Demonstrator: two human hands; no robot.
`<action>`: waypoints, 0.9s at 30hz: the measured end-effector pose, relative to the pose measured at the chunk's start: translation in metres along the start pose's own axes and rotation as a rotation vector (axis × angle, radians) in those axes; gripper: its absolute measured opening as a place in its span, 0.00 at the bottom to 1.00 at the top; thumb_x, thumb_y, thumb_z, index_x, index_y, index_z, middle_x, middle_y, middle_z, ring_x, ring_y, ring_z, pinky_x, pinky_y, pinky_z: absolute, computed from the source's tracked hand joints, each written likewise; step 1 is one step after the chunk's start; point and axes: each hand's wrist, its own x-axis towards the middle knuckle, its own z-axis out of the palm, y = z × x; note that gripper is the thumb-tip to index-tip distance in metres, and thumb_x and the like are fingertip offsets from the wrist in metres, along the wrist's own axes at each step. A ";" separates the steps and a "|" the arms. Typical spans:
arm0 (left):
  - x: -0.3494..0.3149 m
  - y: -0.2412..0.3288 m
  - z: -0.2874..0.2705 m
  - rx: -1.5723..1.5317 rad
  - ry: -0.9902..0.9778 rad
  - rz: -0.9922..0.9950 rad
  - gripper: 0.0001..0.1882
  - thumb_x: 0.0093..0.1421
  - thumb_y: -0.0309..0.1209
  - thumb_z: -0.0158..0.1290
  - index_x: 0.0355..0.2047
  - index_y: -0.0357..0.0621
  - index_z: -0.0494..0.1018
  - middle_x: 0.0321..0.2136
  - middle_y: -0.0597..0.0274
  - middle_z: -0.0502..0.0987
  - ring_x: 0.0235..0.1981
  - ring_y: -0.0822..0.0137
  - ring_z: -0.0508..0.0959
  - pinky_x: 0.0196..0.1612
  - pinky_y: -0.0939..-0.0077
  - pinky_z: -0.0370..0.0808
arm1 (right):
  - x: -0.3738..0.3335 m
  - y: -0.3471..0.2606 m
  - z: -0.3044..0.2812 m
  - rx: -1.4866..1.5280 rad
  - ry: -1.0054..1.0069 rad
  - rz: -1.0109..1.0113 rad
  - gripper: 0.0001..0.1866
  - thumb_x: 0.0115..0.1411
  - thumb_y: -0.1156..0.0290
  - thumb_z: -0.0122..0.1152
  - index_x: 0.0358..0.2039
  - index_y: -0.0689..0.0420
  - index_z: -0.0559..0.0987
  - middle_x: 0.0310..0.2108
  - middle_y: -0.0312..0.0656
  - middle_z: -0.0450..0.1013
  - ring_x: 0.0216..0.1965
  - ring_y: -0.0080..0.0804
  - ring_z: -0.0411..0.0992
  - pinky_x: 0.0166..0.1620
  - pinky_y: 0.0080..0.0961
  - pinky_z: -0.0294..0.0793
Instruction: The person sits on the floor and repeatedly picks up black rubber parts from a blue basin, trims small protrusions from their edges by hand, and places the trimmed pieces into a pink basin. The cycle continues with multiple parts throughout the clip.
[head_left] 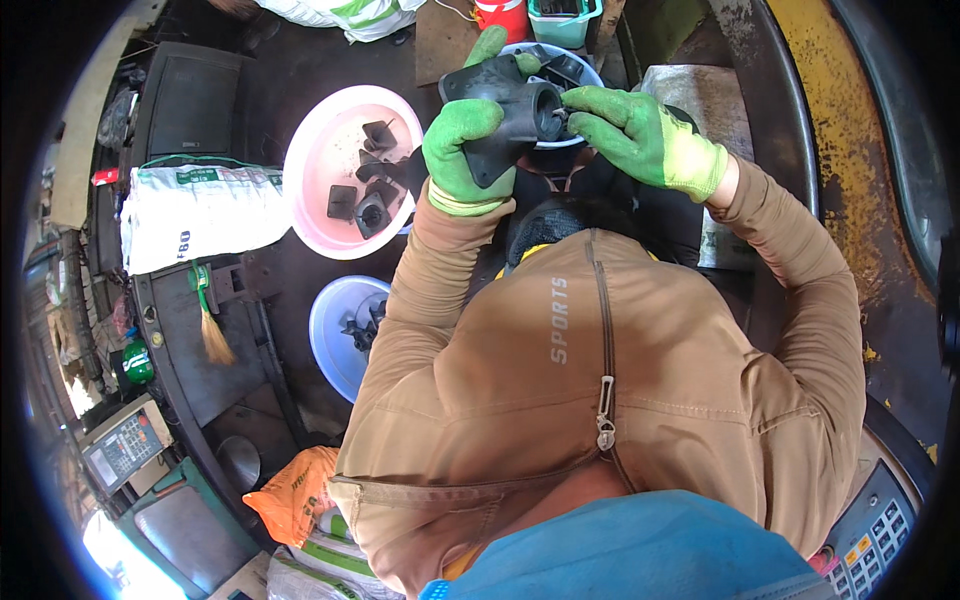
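Observation:
My left hand (466,152), in a green-coated glove, is wrapped round a black plastic pipe fitting (512,108) with a flat flange and a round tube. Some of its green fingers show past the far edge of the flange. The tube's round mouth faces right. At that mouth my gloved right hand (645,140) has its fingertips pinched together around something small and dark, too hidden to name. Beneath the fitting, a white-blue basin (595,72) holds more black parts.
To the left, a pink basin (300,205) holds several black fittings. Nearer stands a light blue basin (326,345) with small dark pieces. A red container (502,18) and a teal basket (565,30) stand at the far side. Yellow-painted machinery (850,150) lies along the right.

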 end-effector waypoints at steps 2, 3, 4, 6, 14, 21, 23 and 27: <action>0.002 0.000 0.001 0.020 -0.072 0.066 0.43 0.44 0.37 0.55 0.62 0.35 0.61 0.51 0.43 0.72 0.50 0.50 0.75 0.55 0.57 0.74 | -0.001 -0.004 0.004 0.025 0.036 -0.003 0.15 0.51 0.77 0.67 0.41 0.65 0.77 0.45 0.50 0.73 0.40 0.47 0.75 0.42 0.32 0.80; 0.003 -0.001 0.001 0.027 -0.113 0.098 0.43 0.43 0.37 0.56 0.62 0.35 0.60 0.51 0.43 0.71 0.50 0.51 0.75 0.54 0.57 0.75 | -0.001 -0.007 0.006 0.055 0.047 0.016 0.15 0.51 0.78 0.66 0.41 0.65 0.77 0.45 0.50 0.73 0.40 0.47 0.75 0.42 0.32 0.80; 0.004 -0.001 0.001 0.034 -0.133 0.139 0.44 0.43 0.35 0.56 0.63 0.36 0.59 0.51 0.45 0.71 0.50 0.52 0.75 0.54 0.58 0.75 | 0.000 -0.010 0.006 0.109 0.050 0.055 0.15 0.53 0.77 0.65 0.42 0.64 0.76 0.44 0.49 0.73 0.40 0.44 0.75 0.41 0.31 0.79; 0.005 -0.003 0.000 0.040 -0.177 0.223 0.45 0.43 0.30 0.55 0.65 0.39 0.56 0.52 0.50 0.71 0.50 0.55 0.76 0.55 0.60 0.75 | 0.002 -0.016 0.007 0.216 0.062 0.131 0.16 0.56 0.76 0.61 0.45 0.64 0.75 0.43 0.48 0.73 0.38 0.39 0.75 0.39 0.28 0.78; 0.006 -0.014 -0.010 0.269 -0.226 0.442 0.50 0.48 0.35 0.65 0.67 0.41 0.52 0.58 0.52 0.62 0.51 0.61 0.71 0.53 0.67 0.73 | 0.005 -0.037 -0.002 0.683 -0.010 0.620 0.20 0.68 0.61 0.52 0.52 0.62 0.74 0.25 0.35 0.72 0.22 0.18 0.67 0.26 0.18 0.66; 0.016 -0.012 -0.029 0.740 -0.344 0.791 0.49 0.51 0.43 0.65 0.68 0.46 0.52 0.58 0.49 0.60 0.47 0.58 0.70 0.51 0.63 0.71 | 0.014 -0.053 -0.015 1.176 -0.054 1.000 0.16 0.69 0.59 0.49 0.45 0.60 0.76 0.18 0.30 0.64 0.16 0.15 0.58 0.21 0.15 0.58; 0.019 -0.007 -0.032 0.881 -0.388 0.939 0.48 0.51 0.41 0.64 0.68 0.49 0.52 0.58 0.45 0.60 0.46 0.57 0.70 0.50 0.61 0.71 | 0.019 -0.061 -0.022 1.308 -0.056 1.070 0.15 0.69 0.59 0.48 0.42 0.58 0.75 0.17 0.28 0.62 0.15 0.14 0.56 0.19 0.15 0.55; 0.024 0.004 -0.029 1.141 -0.411 1.186 0.49 0.49 0.38 0.63 0.68 0.50 0.51 0.57 0.37 0.59 0.43 0.55 0.71 0.46 0.61 0.72 | 0.027 -0.067 -0.040 1.859 -0.032 1.186 0.14 0.68 0.60 0.49 0.40 0.58 0.76 0.18 0.26 0.61 0.15 0.14 0.54 0.19 0.15 0.53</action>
